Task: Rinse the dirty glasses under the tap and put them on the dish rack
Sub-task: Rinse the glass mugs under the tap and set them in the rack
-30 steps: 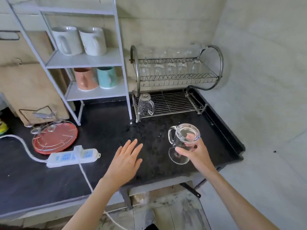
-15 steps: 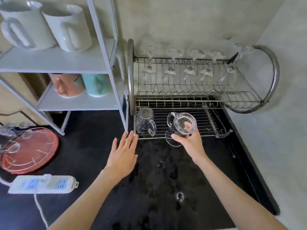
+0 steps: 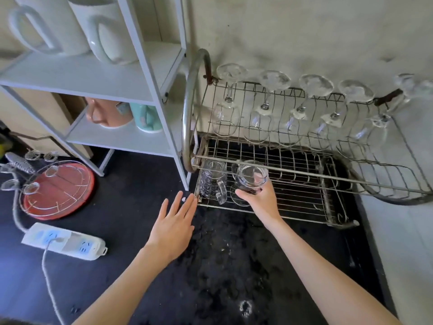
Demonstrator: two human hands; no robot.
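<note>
My right hand [image 3: 262, 198] has carried the glass mug [image 3: 251, 178] onto the dish rack [image 3: 304, 184], frame center, still grasping it; left hand [image 3: 173, 228] flat, released.

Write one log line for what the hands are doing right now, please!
right hand grips glass mug over dish rack lower tier | left hand open above counter | patterned mug already racked beside it

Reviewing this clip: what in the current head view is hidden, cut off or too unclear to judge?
- Glass mug in the right hand: whether it touches the dish rack is unclear; hand and front rail cover its base.
- Tap and sink: outside the head view.
- Rightmost wine glass: blurred by the wide-angle distortion near the frame edge.
- White mugs: tops cut off by the upper edge.
- Left hand: contact with the counter cannot be told.
</note>
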